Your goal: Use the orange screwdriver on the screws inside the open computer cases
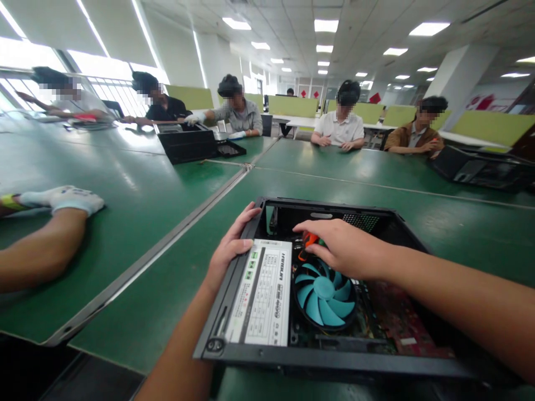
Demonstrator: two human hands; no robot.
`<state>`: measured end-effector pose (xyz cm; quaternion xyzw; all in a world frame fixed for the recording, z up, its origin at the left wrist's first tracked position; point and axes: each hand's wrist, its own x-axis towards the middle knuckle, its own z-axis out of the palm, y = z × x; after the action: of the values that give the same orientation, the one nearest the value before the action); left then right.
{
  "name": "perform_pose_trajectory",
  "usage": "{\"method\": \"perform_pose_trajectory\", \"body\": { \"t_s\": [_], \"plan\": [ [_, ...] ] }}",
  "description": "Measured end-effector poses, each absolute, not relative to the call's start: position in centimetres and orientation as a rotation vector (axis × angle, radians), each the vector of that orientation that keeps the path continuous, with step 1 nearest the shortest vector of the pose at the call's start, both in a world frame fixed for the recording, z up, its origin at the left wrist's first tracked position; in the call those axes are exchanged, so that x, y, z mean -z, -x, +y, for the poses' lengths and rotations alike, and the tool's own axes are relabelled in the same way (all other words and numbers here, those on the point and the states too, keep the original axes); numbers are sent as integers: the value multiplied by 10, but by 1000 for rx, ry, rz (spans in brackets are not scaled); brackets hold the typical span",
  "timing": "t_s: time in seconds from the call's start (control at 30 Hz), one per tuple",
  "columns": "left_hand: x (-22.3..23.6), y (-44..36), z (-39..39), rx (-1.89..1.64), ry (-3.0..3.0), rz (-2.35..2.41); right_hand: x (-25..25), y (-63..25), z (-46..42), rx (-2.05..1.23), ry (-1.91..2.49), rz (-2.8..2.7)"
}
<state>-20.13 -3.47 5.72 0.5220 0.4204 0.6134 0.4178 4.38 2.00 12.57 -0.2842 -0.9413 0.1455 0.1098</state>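
Observation:
An open black computer case (234,281) lies flat on the green table in front of me. Inside it are a power supply with a white label (263,292), a teal cooling fan (325,294) and a reddish circuit board (393,312). My left hand (229,245) grips the case's left wall, fingers curled over its edge. My right hand (343,245) reaches into the case just behind the fan, fingers pinched on something orange (308,239) that I cannot make out.
Another person's bare forearm (37,253) and gloved hand (67,199) rest on the table at the left. Several people sit round the far side. Another black case (186,142) stands at the far left, and dark equipment (480,167) at the right. A metal seam (175,236) joins the tables.

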Motion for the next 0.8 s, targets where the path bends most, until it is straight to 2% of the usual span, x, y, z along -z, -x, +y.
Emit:
{"method": "perform_pose_trajectory", "body": {
  "t_s": [0.17,0.27,0.33,0.43,0.57,0.7,0.8],
  "plan": [
    [-71,209,-33,-1427,-1398,1196,-187,-75,1,-716,795,-2343],
    [-98,216,-40,-1210,-1498,1407,-228,-130,-24,-680,812,-1956],
    [-123,215,-50,-1042,-1686,1621,-235,-177,-46,-575,872,-1725],
    [-161,191,-68,-771,-2080,1816,-204,-241,-82,-587,874,-1344],
    [-187,113,-81,-271,-2343,1734,-119,-283,-118,-1077,776,-927],
    [-173,30,-67,346,-2496,1659,-54,-269,-122,-1419,955,-839],
    [-151,1,-51,568,-2512,1742,-43,-244,-113,-1466,1059,-956]
  ]
}}
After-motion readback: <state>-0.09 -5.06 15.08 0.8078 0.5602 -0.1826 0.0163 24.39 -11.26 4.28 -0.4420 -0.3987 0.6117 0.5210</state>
